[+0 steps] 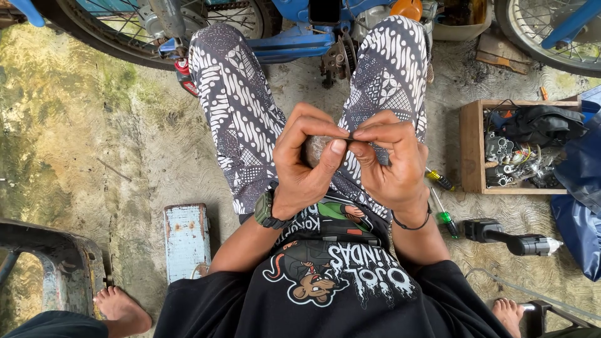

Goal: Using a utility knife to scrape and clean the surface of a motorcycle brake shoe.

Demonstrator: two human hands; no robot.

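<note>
A: Grip? Both hands pinch one tiny dark part (349, 133) between them, over the lap. Left hand (305, 161) thumb and forefinger clenched on it, right hand (386, 159) the same.

B: Risk?

A: Likely slips out, it's so small. It'd drop to the concrete floor (94, 138) or between the legs.

B: Look of it?

A: Thin, dark, mostly hidden by fingertips. Can't tell its kind. Screwdrivers (442, 200) and wooden box (471, 147) lie right, motorbike (300, 31) ahead.
</note>
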